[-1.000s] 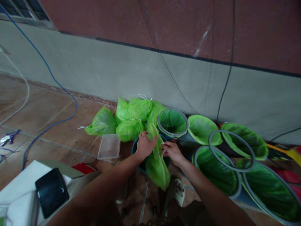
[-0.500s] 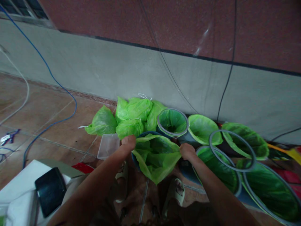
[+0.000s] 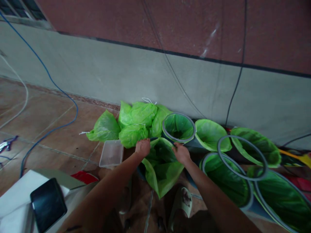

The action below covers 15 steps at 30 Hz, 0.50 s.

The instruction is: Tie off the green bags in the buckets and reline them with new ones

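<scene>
A green plastic garbage bag (image 3: 164, 171) hangs with its mouth spread over a dark trash can (image 3: 141, 171), most of which the bag hides. My left hand (image 3: 143, 147) is closed on the far left of the bag's edge. Opposite it, my right hand (image 3: 181, 152) pinches the far right of the edge. Toward my body the bag's front edge droops in a point. Just beyond my hands stands a lined trash can with a grey ring (image 3: 179, 127). Several filled green bags (image 3: 136, 124) lie against the wall behind my left hand.
More trash cans lined with green bags (image 3: 227, 179) stand to the right, a loose grey ring (image 3: 243, 157) resting across them. A clear plastic box (image 3: 111, 153) lies left of my hands. A black phone-like device (image 3: 48, 204) rests on white boxes. A blue cable (image 3: 77, 111) crosses the tiles.
Both my hands have moved closer together along the bag's far edge. The bag's mouth has narrowed, and its front point hangs lower.
</scene>
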Each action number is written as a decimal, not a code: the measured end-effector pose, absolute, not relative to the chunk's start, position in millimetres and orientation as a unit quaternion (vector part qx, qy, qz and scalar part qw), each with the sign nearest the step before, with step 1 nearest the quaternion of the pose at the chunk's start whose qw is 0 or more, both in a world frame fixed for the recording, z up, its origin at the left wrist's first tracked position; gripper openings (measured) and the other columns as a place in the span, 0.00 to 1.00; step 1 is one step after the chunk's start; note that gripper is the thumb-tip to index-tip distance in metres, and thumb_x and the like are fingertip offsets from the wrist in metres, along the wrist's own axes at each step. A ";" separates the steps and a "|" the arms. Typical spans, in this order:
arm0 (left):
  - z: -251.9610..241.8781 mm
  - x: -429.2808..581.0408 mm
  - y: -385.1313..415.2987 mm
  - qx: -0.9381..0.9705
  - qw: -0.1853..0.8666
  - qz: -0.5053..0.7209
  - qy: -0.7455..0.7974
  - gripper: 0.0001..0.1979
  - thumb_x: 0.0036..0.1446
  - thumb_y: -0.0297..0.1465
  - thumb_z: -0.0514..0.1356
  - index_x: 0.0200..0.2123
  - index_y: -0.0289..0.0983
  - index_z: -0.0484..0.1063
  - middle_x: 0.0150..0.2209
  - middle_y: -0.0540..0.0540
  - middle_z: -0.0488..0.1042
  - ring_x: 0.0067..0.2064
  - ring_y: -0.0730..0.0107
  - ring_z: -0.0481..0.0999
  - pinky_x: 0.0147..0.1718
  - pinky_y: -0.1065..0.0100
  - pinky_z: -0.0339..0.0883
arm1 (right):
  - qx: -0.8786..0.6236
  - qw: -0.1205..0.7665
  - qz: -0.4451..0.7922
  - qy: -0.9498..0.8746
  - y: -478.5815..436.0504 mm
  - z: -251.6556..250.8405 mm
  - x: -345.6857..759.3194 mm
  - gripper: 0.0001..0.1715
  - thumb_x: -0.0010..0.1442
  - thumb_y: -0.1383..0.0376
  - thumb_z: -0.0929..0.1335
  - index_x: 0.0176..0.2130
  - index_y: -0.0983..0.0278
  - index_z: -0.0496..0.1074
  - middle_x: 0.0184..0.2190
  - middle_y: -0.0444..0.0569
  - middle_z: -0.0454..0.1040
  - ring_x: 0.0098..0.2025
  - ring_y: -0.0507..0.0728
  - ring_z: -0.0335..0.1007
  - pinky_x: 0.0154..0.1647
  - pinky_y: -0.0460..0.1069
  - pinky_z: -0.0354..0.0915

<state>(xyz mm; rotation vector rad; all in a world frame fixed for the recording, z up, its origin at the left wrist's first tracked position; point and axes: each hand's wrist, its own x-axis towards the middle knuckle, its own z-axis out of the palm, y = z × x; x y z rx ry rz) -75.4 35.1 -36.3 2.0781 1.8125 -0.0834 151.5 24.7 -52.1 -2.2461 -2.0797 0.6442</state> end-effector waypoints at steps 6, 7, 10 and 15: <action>-42.9 -83.1 61.7 0.661 0.249 0.013 0.708 0.14 0.63 0.29 0.52 0.42 0.36 0.77 0.41 0.42 0.79 0.45 0.61 0.77 0.43 0.70 0.66 | -0.733 0.028 0.217 -0.644 40.7 -68.5 145.6 0.16 0.65 0.64 0.62 0.39 0.63 0.78 0.38 0.51 0.80 0.42 0.57 0.75 0.41 0.47 0.63; -44.5 -85.1 66.0 0.647 0.264 0.020 0.715 0.13 0.62 0.30 0.53 0.41 0.36 0.78 0.41 0.42 0.79 0.45 0.62 0.77 0.42 0.71 0.66 | -0.738 0.035 0.222 -0.636 43.7 -70.2 144.8 0.16 0.65 0.64 0.62 0.38 0.63 0.79 0.38 0.51 0.80 0.42 0.57 0.75 0.41 0.46 0.63; -52.4 -91.1 76.0 0.615 0.307 0.043 0.725 0.13 0.61 0.29 0.54 0.40 0.35 0.79 0.38 0.43 0.80 0.42 0.65 0.78 0.39 0.72 0.66 | -0.750 0.055 0.247 -0.611 52.7 -74.0 143.1 0.16 0.64 0.64 0.62 0.39 0.63 0.79 0.39 0.50 0.81 0.44 0.57 0.75 0.41 0.46 0.63; -68.3 -95.8 86.3 0.590 0.325 0.049 0.737 0.15 0.61 0.29 0.54 0.42 0.32 0.80 0.38 0.41 0.80 0.41 0.65 0.79 0.38 0.70 0.67 | -0.770 0.077 0.274 -0.571 64.6 -84.0 141.1 0.18 0.64 0.63 0.62 0.43 0.63 0.80 0.42 0.50 0.80 0.45 0.58 0.75 0.43 0.47 0.65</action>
